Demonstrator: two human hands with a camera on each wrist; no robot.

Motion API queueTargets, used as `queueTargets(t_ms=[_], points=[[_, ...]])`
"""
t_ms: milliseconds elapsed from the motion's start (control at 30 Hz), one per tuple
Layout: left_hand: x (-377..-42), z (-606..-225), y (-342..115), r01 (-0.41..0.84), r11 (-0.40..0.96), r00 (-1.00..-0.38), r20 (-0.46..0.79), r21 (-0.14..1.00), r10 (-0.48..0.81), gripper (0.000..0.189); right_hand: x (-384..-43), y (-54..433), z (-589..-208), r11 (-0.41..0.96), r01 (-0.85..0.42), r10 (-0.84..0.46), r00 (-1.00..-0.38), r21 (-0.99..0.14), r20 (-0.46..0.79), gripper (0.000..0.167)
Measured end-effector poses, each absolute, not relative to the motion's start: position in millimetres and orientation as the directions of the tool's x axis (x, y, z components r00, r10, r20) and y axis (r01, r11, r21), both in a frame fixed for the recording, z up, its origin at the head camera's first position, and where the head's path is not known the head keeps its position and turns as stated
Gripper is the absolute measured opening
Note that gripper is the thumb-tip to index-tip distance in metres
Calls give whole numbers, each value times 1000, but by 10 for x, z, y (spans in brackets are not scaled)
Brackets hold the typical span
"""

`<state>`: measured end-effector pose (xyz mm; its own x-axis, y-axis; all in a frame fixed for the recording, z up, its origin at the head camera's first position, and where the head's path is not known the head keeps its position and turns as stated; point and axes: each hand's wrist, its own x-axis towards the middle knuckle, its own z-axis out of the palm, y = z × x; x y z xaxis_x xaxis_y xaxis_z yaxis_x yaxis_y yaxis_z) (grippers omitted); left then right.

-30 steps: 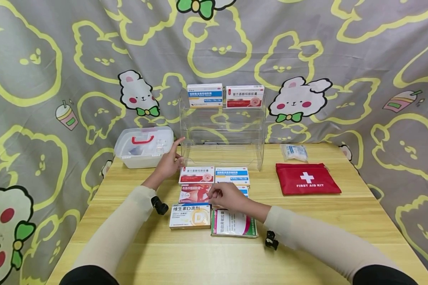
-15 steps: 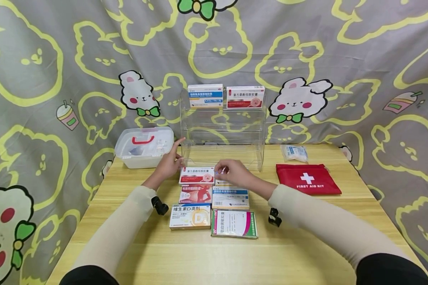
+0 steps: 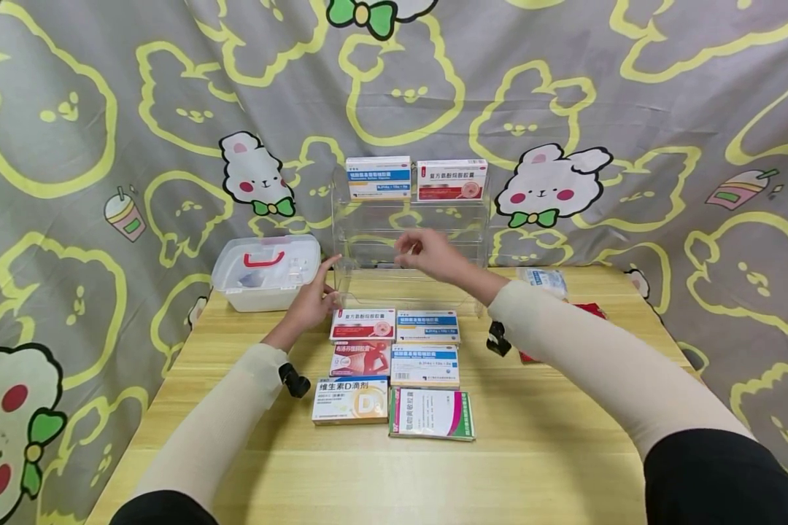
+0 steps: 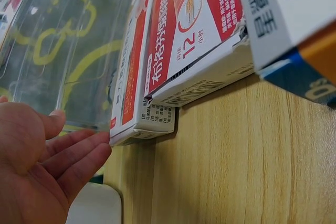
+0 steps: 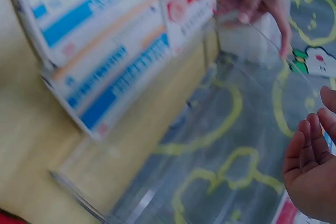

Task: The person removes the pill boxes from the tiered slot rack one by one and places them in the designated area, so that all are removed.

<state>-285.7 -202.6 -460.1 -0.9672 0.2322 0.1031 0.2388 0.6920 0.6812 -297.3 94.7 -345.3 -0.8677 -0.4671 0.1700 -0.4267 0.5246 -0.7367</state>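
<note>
My left hand (image 3: 310, 300) rests at the left side of a clear acrylic display rack (image 3: 407, 286), its extended fingers touching the edge. In the left wrist view the fingers (image 4: 86, 153) lie along that side, beside a red-and-white medicine box (image 4: 126, 77). My right hand (image 3: 430, 255) hovers in front of the middle shelves with loosely bent fingers and nothing between them. The right wrist view, blurred, shows the right hand (image 5: 312, 171) near the rack. A blue-and-white medicine box (image 3: 378, 178) and a red-and-white one (image 3: 452, 181) stand on the top shelf.
Medicine boxes lie in two columns before the rack, including a vitamin D box (image 3: 348, 401) and a green-and-pink box (image 3: 430, 414). Left stands a translucent case (image 3: 263, 281) with a red handle. A plastic packet (image 3: 543, 281) and a partly hidden red pouch (image 3: 591, 310) are right.
My right hand has risen from over the lower boxes to the front of the rack's shelves, uncovering the blue-and-white boxes. The left hand has stayed at the rack's side.
</note>
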Motion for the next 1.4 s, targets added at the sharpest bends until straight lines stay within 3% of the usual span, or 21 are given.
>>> queueTargets(t_ms=[433,800,1000,1400], points=[[-2890,-4597,-2033,253,696,-964,109,672,244,85,-3451,973,-2829,598,-398,-334,-913,-695,235,28],[-2886,-4616,-2030,246,696,-965,104,675,240,84,-3675,961,-2442,647,-311,-233,-950,-696,208,36],[-2877,-4625,-2026,250,689,-965,113,680,239,84,-3816,942,-2389,662,-275,-177,-961,-697,212,36],[-2847,-4584,-2020,239,692,-968,110,681,226,83,-3949,975,-2498,641,-257,-208,-965,-723,159,43]])
